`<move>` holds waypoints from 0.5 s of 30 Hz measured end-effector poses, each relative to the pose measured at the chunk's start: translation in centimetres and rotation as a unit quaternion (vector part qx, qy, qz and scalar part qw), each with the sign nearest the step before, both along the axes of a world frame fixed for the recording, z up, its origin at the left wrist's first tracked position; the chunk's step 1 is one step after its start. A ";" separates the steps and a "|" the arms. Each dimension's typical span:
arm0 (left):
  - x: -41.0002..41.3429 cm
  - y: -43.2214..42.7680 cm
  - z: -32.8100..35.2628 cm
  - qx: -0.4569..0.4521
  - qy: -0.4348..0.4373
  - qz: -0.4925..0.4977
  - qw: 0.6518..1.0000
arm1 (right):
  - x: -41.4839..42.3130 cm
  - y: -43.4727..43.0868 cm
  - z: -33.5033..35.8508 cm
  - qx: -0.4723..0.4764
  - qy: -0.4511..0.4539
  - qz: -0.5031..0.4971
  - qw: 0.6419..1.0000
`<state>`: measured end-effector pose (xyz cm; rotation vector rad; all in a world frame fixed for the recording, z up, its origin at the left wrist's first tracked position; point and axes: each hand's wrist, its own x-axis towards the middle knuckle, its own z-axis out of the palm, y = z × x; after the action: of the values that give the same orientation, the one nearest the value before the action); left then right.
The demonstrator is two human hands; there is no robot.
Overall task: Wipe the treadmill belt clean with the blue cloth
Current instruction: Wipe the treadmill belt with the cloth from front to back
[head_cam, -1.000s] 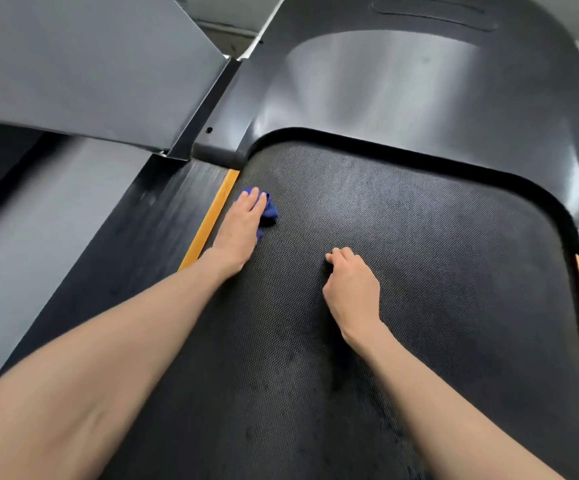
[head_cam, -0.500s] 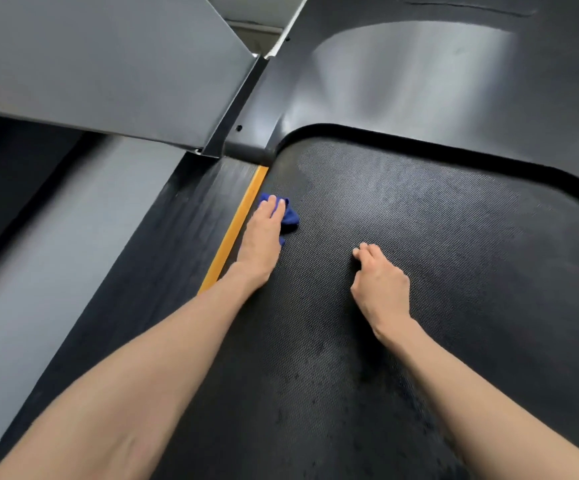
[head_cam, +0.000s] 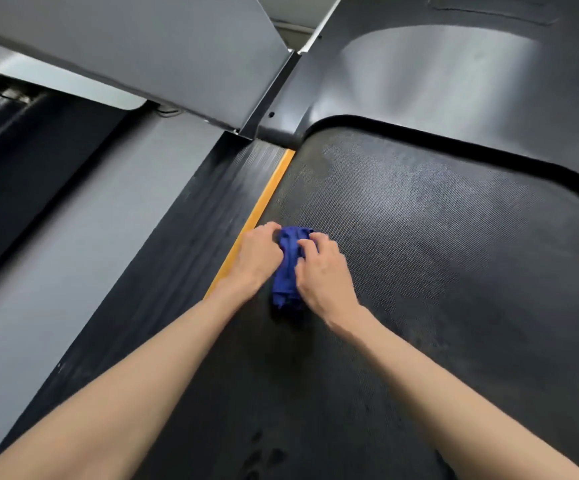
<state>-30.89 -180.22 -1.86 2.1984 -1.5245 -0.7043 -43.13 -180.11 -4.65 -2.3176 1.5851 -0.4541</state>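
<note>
The blue cloth [head_cam: 290, 268] is bunched up into a long lump on the belt [head_cam: 437, 254], close to the yellow strip [head_cam: 257, 209] at the belt's left edge. It is gripped from both sides. The left hand [head_cam: 255, 259] is curled shut on the left side of the cloth. The right hand [head_cam: 322, 273] is curled shut on the right side, with its fingers [head_cam: 307, 245] on top of the folds.

The step in hand looks like a fix-up of the cloth, not a wipe. The cloth seems to be gathered or folded again so that a good side can be used. Much of the belt is still to be wiped, it seems: pale dull patches are seen further up, and dark spots [head_cam: 264, 457] are seen near the bottom.

For the next move, the cloth needs to be pressed flat on the belt and pushed in long strokes. A firm hold is needed, since the belt is bumpy and the cloth could be dragged out of shape.

Half a second ago, the cloth was held flat under the left hand alone, further up beside the yellow strip. The right hand was set down on the belt, well apart from the cloth. Now both hands are brought together on the cloth, and it is lower down the belt.
</note>
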 end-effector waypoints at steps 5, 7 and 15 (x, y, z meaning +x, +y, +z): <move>2.4 2.2 1.3 0.035 -0.063 0.020 0.997 | 3.2 0.6 -1.6 0.064 0.103 0.019 0.992; 2.6 3.7 1.3 0.061 -0.083 0.011 0.995 | 2.6 -1.3 -2.1 0.052 0.091 0.068 0.992; 3.5 8.4 0.0 0.187 -0.058 -0.057 0.979 | 3.0 -4.9 -2.4 0.012 -0.008 0.000 1.000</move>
<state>-27.36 -171.85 -1.90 2.4736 -1.7009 -0.9851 -40.11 -185.03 -7.02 -2.2898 1.5756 -0.4507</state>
